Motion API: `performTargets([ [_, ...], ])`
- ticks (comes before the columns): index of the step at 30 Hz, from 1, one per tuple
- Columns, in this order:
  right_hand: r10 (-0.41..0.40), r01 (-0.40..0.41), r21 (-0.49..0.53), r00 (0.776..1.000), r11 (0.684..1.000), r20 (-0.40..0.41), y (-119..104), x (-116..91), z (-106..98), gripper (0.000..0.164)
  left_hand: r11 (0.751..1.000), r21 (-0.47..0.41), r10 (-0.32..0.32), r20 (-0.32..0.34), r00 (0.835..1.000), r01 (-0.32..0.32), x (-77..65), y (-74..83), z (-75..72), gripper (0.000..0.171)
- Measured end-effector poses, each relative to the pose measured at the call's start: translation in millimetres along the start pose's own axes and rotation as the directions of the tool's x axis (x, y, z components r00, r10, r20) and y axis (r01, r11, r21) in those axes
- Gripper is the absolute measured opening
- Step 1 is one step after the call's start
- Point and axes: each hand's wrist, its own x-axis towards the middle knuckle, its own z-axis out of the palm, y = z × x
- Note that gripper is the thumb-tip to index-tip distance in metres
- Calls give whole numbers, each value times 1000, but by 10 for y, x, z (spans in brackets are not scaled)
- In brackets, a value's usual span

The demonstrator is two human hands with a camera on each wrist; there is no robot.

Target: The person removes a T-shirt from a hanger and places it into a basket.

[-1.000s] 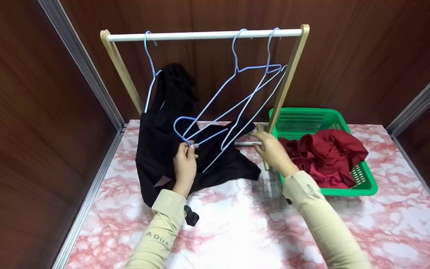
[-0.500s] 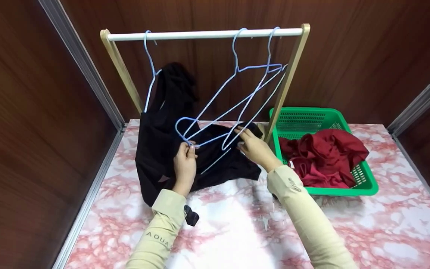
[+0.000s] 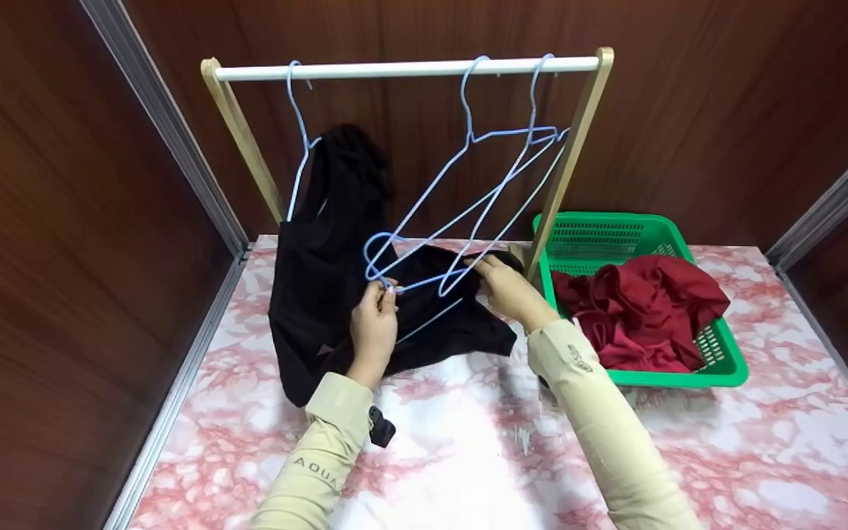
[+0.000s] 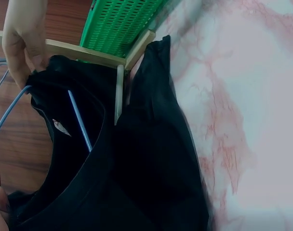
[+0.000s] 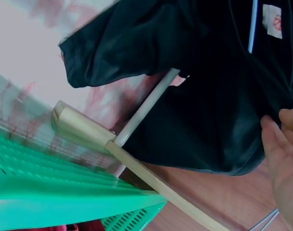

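My left hand (image 3: pixel 374 327) pinches a blue wire hanger (image 3: pixel 424 281) just under its hook. One arm of this hanger runs inside the neck opening of a black shirt (image 4: pixel 151 144), while its lower part is hidden by cloth. At the right side of that neck opening, my right hand (image 3: pixel 516 294) pinches the shirt's edge between thumb and fingers, near the hanger's end. A white label (image 5: pixel 273 21) shows inside the neck. More black cloth (image 3: pixel 350 158) hangs from a hanger (image 3: pixel 297 110) at the rack's left; where it parts from the held shirt I cannot tell.
A small rack with a white rail (image 3: pixel 394 70) and wooden legs (image 3: pixel 570 158) stands over the shirt. Two bare blue hangers (image 3: pixel 494 191) hang at its right, in front of the hands. Beside the right leg sits a green basket (image 3: pixel 689 379) with dark red cloth (image 3: pixel 648 309).
My right hand has moved left from the rack's foot onto the shirt's neck edge. The left hand and its hanger have shifted slightly right.
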Motion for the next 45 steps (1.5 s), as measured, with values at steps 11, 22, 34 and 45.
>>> performTargets([
  [11, 167, -177, -38, 969, 984, -180, -21, 47, -86, 10, 997, 7, 77, -5, 997, -77, -8, 24, 73, 20],
  [22, 172, -186, -6, 919, 982, -355, 85, 25, -178, 10, 981, 126, 155, -57, 986, -147, 24, 2, 68, 12],
  [34, 340, -327, 105, 843, 939, -417, 273, -63, -365, 17, 999, 0, 50, -69, 996, -50, 116, -78, -23, 18],
  [45, 411, -386, 146, 819, 911, -401, 403, -146, -337, 19, 1000, 24, 17, -66, 998, -16, 167, -48, -143, 16],
])
